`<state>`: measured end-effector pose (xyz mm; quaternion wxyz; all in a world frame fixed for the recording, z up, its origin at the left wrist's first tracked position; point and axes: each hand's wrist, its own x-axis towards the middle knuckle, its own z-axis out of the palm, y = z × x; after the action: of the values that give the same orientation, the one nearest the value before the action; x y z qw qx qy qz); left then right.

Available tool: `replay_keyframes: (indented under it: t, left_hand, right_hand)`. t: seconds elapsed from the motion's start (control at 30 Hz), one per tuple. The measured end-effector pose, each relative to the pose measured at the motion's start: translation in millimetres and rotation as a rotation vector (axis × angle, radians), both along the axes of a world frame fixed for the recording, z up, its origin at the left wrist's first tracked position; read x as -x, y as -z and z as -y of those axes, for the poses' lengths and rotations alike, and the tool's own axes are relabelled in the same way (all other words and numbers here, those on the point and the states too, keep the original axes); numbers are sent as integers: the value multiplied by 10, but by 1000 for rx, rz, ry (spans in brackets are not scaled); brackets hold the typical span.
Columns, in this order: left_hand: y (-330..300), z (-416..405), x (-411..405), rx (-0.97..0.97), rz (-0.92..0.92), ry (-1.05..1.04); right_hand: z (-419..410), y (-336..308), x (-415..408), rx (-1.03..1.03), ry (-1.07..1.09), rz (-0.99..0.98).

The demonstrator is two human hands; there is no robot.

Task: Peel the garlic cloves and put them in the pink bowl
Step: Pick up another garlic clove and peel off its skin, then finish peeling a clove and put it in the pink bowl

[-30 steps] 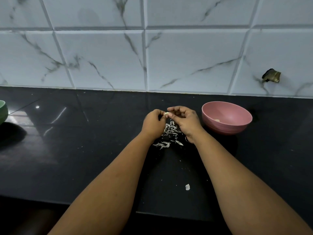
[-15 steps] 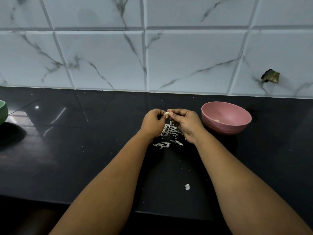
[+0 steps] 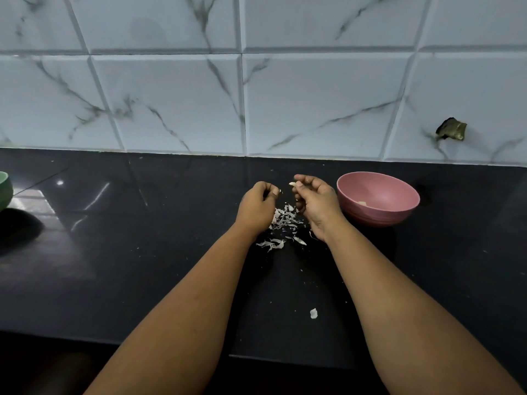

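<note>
My right hand (image 3: 315, 199) pinches a small pale garlic clove (image 3: 292, 184) between thumb and fingertips, just left of the pink bowl (image 3: 397, 192). My left hand (image 3: 256, 205) is a short gap to the left, its fingers curled with a tiny white shred of skin (image 3: 279, 191) at the fingertips. Below and between the hands lies a heap of white garlic skins (image 3: 285, 220) on the black counter. A pale peeled clove (image 3: 362, 203) lies inside the pink bowl.
A single white skin scrap (image 3: 313, 313) lies nearer the counter's front edge. A green bowl (image 3: 5, 192) sits at the far left edge. White marble tiles form the back wall, with a dark chipped hole (image 3: 452, 129) at the right.
My hands were pressed together on the clove; now they have pulled apart, the clove staying in my right hand and a bit of skin coming away with my left.
</note>
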<state>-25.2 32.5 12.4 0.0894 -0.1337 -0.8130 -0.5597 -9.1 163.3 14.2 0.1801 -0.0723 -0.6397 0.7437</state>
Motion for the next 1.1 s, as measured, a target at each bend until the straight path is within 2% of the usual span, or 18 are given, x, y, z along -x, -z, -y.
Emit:
replay_keyframes:
  t: [0.1,0.17,0.3,0.4,0.5,0.67,0.8,0.87,1.0,1.1]
  left_hand:
    - [-10,-26,-33,-13,20,24]
    - [-17,-55,-71,-68,24,70]
    - [-31,-102,-123,-182,15,117]
    - [-47,-93,-137,-167,-20,96]
    - [-50,-68,-154,-126,-70,83]
    - [10,-65,-125,-52,-109,82]
    - [73,-65,-78,14,-107,57]
    - [83,-57,-60,7,-68,60]
    - [80,-3,-25,7,-76,6]
    - [17,76,1,-7,-91,-90]
  right_hand:
    - [-27,-49,-6,-251,156,-15]
    - [-32,-86,-38,-314,212,-53]
    - [-129,-196,-158,-566,323,-185]
    - [-315,-265,-211,-700,488,-314]
    - [-497,-292,-239,-748,611,-360]
    - [-636,-279,-242,-868,743,-230]
    - [-704,-279,-226,-809,697,-29]
    - [-709,-277,-222,-805,670,5]
    - [-643,-279,-250,-1020,714,-79]
    - [-628,-259,-232,-1033,737,-178]
